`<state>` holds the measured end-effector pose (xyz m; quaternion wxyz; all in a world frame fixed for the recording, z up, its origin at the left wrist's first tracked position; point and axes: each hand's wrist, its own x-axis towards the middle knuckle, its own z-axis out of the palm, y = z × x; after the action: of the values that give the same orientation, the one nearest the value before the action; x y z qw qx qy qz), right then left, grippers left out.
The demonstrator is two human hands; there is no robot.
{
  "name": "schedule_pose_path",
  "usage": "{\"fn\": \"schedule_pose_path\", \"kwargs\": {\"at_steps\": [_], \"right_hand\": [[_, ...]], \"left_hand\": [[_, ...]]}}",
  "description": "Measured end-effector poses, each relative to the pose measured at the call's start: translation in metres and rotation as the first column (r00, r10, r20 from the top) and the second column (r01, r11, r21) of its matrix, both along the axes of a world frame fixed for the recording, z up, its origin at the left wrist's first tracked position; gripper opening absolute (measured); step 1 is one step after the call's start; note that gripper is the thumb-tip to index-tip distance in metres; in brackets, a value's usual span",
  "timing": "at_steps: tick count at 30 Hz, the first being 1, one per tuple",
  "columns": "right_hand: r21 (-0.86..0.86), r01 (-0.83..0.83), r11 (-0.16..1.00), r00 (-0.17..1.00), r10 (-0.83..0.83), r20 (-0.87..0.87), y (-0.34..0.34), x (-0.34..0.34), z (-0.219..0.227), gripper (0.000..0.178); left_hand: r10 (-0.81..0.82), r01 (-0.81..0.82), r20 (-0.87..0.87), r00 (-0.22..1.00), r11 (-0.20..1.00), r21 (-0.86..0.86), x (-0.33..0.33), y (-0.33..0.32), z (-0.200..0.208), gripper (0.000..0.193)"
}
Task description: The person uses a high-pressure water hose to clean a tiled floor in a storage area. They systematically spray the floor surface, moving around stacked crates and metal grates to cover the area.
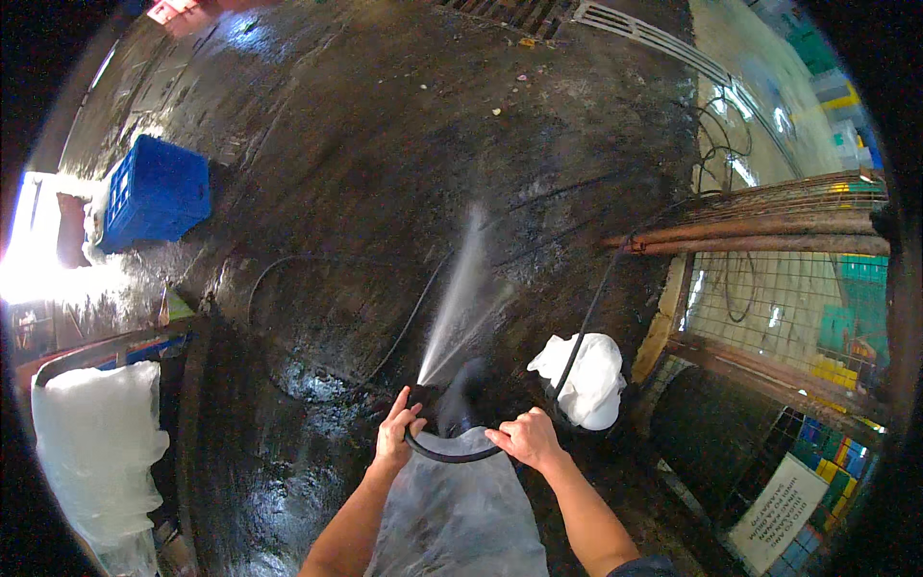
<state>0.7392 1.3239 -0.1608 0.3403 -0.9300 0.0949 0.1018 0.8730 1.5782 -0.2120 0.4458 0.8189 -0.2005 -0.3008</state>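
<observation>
Passage: forward over wet floor [375,173], between blue crate [168,192], left, and rusty pipes [760,227], right. Obstructing: white bundle [594,375] near right hand [527,438]; black hose [457,458] bridging to left hand [395,435]; water spray [454,303] ahead.

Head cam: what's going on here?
A person is spraying water from a black hose. The left hand grips its outlet end; the right hand holds the hose farther back, a loop sagging between. The water jet shoots forward over the dark, wet floor. A blue plastic crate sits ahead, left.

The hose [454,458] looks smooth and rubbery, the floor [336,192] glossy.
</observation>
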Motion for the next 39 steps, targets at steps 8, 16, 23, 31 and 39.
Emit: {"fn": "schedule_pose_path", "kwargs": {"at_steps": [8, 16, 23, 31, 39], "right_hand": [[0.273, -0.15, 0.95, 0.986, 0.125, 0.106, -0.032, 0.036, 0.022, 0.049], [0.326, 0.019, 0.945, 0.998, -0.037, 0.05, -0.007, 0.061, 0.013, 0.057], [0.242, 0.084, 0.967, 0.991, -0.055, -0.122, -0.01, 0.061, 0.034, 0.058], [0.105, 0.135, 0.985, 0.981, -0.117, -0.157, -0.076, 0.093, 0.059, 0.054], [0.187, -0.062, 0.98, 0.979, 0.096, -0.179, -0.025, 0.178, 0.077, 0.052]], "left_hand": [[0.17, -0.149, 0.216, 0.962, 0.983, -0.108, 0.065, -0.053, 0.026, 0.014], [0.105, -0.305, -0.558, 0.824, 0.91, -0.28, 0.137, -0.042, 0.088, 0.064], [0.423, -0.46, -0.601, 0.678, 0.882, 0.102, 0.149, -0.122, 0.063, 0.065], [0.412, -0.553, -0.646, 0.643, 0.833, -0.02, 0.165, -0.178, 0.033, 0.062], [0.61, -0.543, -0.437, 0.661, 0.791, 0.282, 0.211, -0.07, 0.023, 0.05]]}}
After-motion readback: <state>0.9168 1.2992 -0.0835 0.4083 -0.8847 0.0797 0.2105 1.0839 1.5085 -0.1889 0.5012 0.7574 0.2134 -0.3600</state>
